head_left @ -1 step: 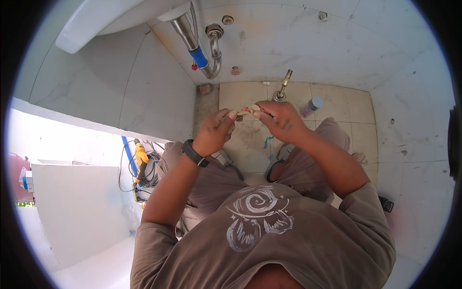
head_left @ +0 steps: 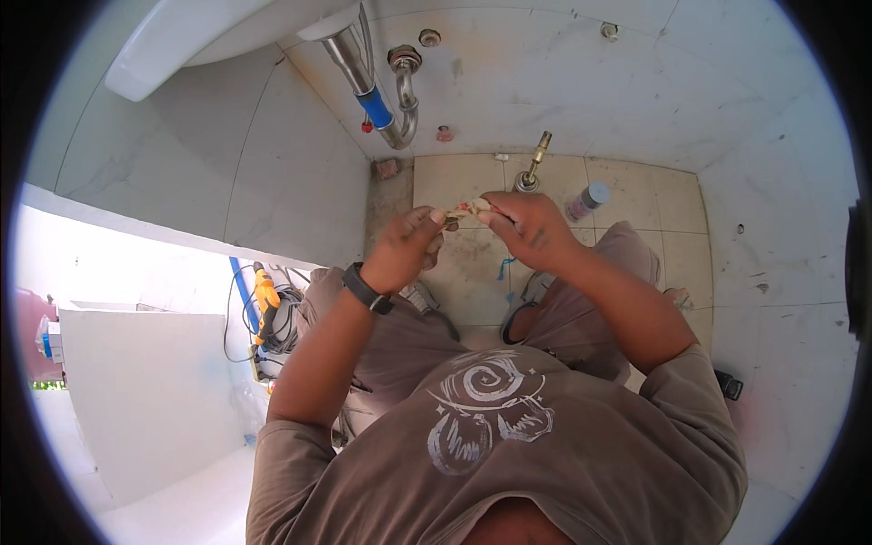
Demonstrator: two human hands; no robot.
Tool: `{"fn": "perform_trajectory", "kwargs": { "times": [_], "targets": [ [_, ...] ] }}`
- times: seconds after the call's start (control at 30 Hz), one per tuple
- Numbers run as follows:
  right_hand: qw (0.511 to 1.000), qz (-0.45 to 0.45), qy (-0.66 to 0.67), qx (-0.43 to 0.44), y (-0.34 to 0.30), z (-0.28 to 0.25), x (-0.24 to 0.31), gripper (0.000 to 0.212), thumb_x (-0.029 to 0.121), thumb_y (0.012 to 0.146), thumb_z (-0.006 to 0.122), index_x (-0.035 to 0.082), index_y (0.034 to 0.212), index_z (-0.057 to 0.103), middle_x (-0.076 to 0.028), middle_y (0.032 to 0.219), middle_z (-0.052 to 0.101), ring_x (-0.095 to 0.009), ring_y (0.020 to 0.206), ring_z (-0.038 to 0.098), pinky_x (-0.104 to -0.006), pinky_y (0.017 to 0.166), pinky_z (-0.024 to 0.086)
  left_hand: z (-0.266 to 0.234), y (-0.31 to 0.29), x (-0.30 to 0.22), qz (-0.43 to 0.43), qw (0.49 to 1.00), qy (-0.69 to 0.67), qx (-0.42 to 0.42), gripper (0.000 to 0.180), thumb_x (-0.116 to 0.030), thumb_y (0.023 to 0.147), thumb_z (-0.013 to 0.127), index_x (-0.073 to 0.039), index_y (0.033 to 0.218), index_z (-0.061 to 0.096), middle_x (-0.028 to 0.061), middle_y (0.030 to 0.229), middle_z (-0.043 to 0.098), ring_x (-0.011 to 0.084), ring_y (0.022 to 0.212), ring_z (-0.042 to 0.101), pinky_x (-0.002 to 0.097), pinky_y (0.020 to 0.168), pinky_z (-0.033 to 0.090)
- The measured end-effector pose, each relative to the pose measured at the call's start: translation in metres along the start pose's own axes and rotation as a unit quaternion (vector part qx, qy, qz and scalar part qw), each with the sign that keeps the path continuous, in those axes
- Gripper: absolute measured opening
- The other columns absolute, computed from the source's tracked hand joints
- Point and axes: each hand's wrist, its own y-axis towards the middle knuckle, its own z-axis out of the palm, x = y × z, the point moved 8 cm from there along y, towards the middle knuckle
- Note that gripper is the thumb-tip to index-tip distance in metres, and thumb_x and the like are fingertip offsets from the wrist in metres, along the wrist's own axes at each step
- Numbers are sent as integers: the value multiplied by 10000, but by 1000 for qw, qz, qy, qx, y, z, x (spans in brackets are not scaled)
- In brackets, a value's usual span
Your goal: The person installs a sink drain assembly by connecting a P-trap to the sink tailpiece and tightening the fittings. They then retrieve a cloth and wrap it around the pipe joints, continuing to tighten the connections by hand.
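Both hands are raised over the tiled floor, close together, pinching a small pale-yellow and red piece (head_left: 467, 211) between them. My left hand (head_left: 400, 254), with a black band at the wrist, grips its left end between thumb and fingers. At the other end, my right hand (head_left: 543, 234) has its thumb and fingers closed on the piece. The fingers hide much of it, so its exact kind cannot be told. Just beyond my right hand, a brass-coloured nozzle (head_left: 539, 159) stands on a round canister top. A grey-capped spray can (head_left: 588, 201) is right of that hand.
A steel drain pipe with a blue sleeve (head_left: 373, 106) hangs under the white basin (head_left: 163, 45). A brick piece (head_left: 388, 169) lies by the wall corner. Beyond the low wall at left are a yellow power tool (head_left: 265, 292) and coiled cable (head_left: 289, 320). Blue string (head_left: 506, 266) lies between my feet.
The fingers of my left hand have shifted slightly around the small piece. Everything else looks the same.
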Motion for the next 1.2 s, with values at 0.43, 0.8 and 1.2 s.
{"fn": "perform_trajectory", "kwargs": {
  "times": [0.43, 0.8, 1.2],
  "targets": [
    [956, -200, -165, -138, 3, 5, 30, 318, 177, 848, 758, 20, 1101, 645, -69, 712, 608, -253, 625, 608, -382, 596, 468, 25, -3, 10, -21, 931, -365, -23, 203, -208, 1060, 465, -66, 945, 553, -40, 652, 405, 93, 518, 359, 283, 555, 351],
    [994, -30, -17, -105, 51, 12, -23, 284, 248, 961, 665, 60, 1174, 661, -115, 816, 662, -334, 725, 642, -411, 675, 492, -20, 38, -10, 51, 983, -162, -72, 255, -276, 1063, 515, -40, 1116, 596, 1, 768, 540, 152, 671, 537, 306, 693, 470],
    [958, 236, 100, -130, 102, -16, -148, 319, 299, 945, 668, -6, 1027, 706, -164, 756, 653, -260, 681, 594, -374, 678, 486, -121, 78, -35, 220, 879, 283, -313, 380, -268, 991, 669, 1, 1256, 630, 106, 1053, 691, 192, 897, 673, 333, 855, 536]
  ]
}}
